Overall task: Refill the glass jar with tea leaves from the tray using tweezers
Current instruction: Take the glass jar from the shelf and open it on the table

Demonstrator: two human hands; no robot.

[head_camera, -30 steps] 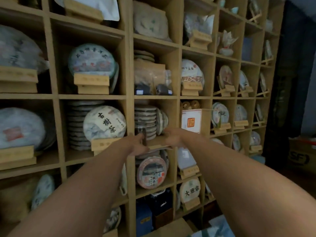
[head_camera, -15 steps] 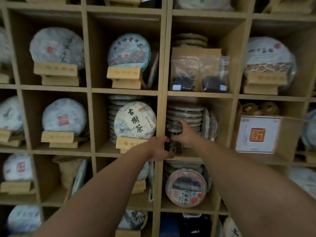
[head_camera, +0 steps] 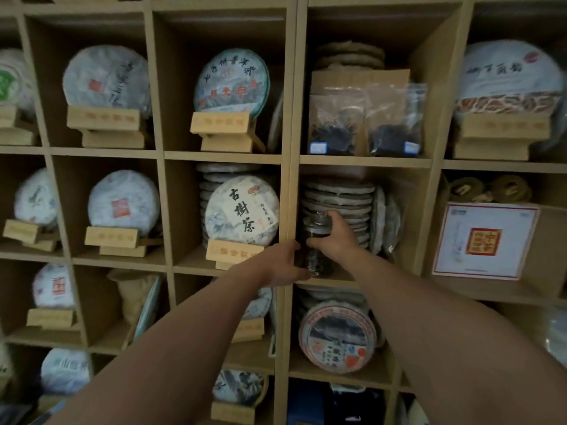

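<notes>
- The scene is dim and flat, with a cool, greyish cast.
- Deep shadow fills the upper backs of the shelf [head_camera: 288, 87] compartments.
- Wrapper print is soft and smeared, worst toward the left edge.
- Shelf lines bow outward near the borders.
- No glare shows anywhere.

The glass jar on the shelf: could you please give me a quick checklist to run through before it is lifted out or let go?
1. Right hand wrapped around the upper part of the glass jar: ok.
2. Left hand against the jar's lower left side: ok.
3. Lid on the jar: ok; whether it is tight, cannot tell.
4. Jar upright: ok.
5. Jar base resting on the shelf board: cannot tell, the hands and dim light hide it.
6. Room behind: the stacked tea cakes sit close behind the jar; clearance cannot tell.
</notes>
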